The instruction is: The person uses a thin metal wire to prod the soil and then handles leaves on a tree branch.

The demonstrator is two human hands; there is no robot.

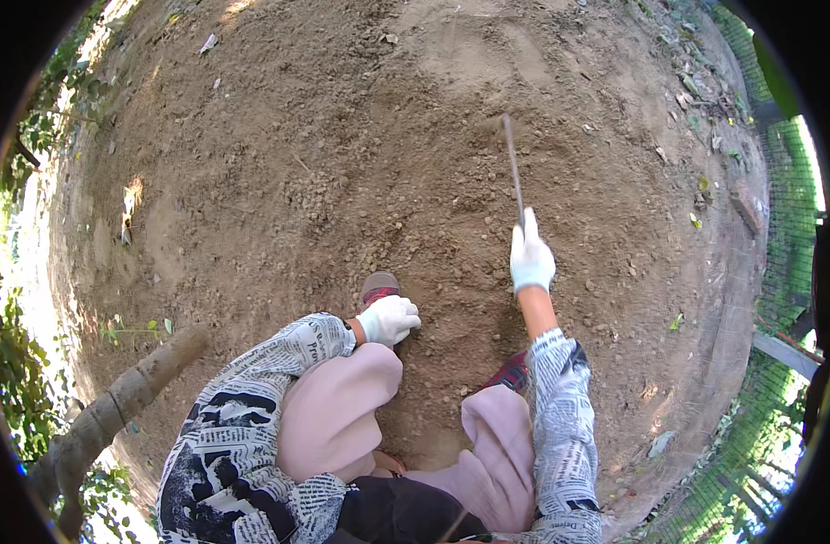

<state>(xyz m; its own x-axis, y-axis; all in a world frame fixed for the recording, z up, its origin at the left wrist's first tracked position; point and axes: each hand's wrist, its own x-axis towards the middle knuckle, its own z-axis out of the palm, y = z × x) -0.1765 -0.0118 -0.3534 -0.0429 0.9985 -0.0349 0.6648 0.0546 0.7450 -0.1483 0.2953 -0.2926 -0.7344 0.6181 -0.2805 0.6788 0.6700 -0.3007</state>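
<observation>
My right hand [532, 253], in a white knit glove, grips a thin-handled hand tool [513, 160]. The tool reaches forward over the loose brown soil [415, 197]. Its far end is blurred at the dirt, so I cannot tell the shape of its head. My left hand [389, 320], gloved the same way, hangs by my left knee, just above a red plaid shoe [380, 287]. Its fingers are curled and the palm is hidden. Between my feet the ground is crumbly, with small clods.
A tree trunk or thick branch [119, 401] juts in from the lower left. Green netting [789, 204] bounds the right side, with a brick [748, 207] and a pale board [787, 355] near it. My other shoe [510, 372] stands right of centre. Leafy plants [10, 319] line the left.
</observation>
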